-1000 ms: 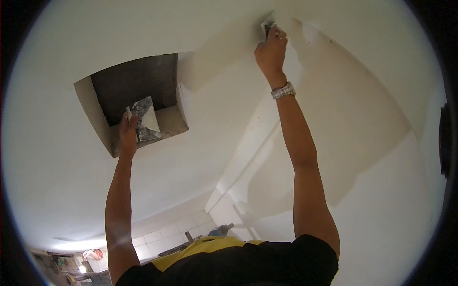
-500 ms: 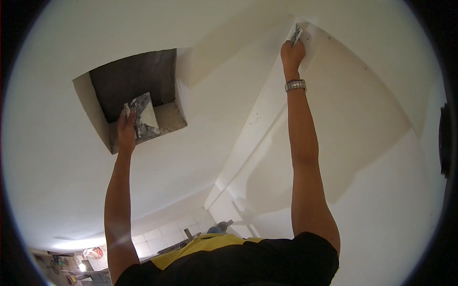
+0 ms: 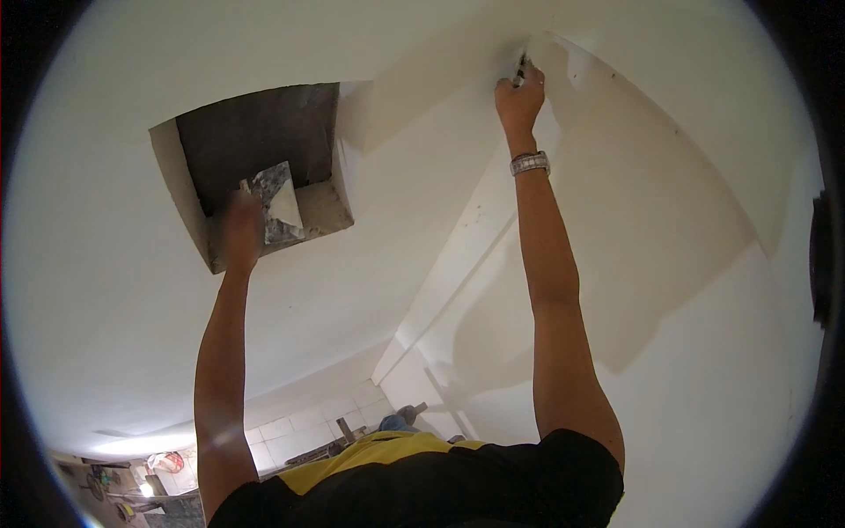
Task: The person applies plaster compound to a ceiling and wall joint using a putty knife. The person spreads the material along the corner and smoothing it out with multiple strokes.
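Note:
My left hand [image 3: 239, 227], smeared by motion, grips a flat, stained metal putty blade [image 3: 268, 187]. A patch of white putty [image 3: 285, 209] lies on the blade's face. In my view the blade overlaps a dark square opening [image 3: 264, 123] in the pale surface. High up, my right hand [image 3: 521, 106] is closed around a small putty knife [image 3: 520, 69], its blade blurred. The knife is by the pale band where two white surfaces meet, near the corner [image 3: 546, 37]. A metal-banded watch [image 3: 530, 163] is on my right wrist.
A white wall [image 3: 687, 290] with my arm's shadow rises on the right. White tiles [image 3: 280, 429] and a cluttered area with a lit lamp [image 3: 148, 489] show at lower left. A dark object [image 3: 820, 260] sits at the right rim.
My right hand has moved left and slightly down with the putty knife, off the corner's edge. My left hand and the putty blade have shifted slightly right and up.

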The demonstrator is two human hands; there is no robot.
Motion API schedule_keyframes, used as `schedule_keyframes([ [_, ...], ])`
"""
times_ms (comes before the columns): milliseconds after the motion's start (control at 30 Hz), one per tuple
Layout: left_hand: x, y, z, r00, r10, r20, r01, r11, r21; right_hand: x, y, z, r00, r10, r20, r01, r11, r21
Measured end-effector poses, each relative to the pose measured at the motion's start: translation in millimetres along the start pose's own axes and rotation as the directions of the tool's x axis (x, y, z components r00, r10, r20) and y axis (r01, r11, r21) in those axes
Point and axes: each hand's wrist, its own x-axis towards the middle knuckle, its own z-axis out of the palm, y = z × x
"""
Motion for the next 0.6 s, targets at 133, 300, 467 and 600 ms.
schedule_keyframes([
  [133, -1, 3, 2, 0.999, -0.011, 0.053, 0.012, 1.000, -0.025, -34, -18, 9, 0.988, -0.156, 0.004, 0.156, 0.988, 0.015],
  [300, -1, 3, -1, 0.999, 0.024, 0.023, -0.026, 0.996, 0.089, -108, -63, 24, 0.973, -0.221, 0.066, 0.219, 0.975, 0.037],
  [467, 0, -6, -1, 0.997, 0.004, -0.075, 0.007, 0.990, 0.138, -182, -84, 11, 0.958, -0.201, 0.203, 0.173, 0.974, 0.150],
  [600, -7, -15, -13, 0.992, 0.129, -0.015, -0.123, 0.969, 0.213, -239, -89, -30, 0.955, 0.239, 0.175, -0.292, 0.858, 0.422],
])
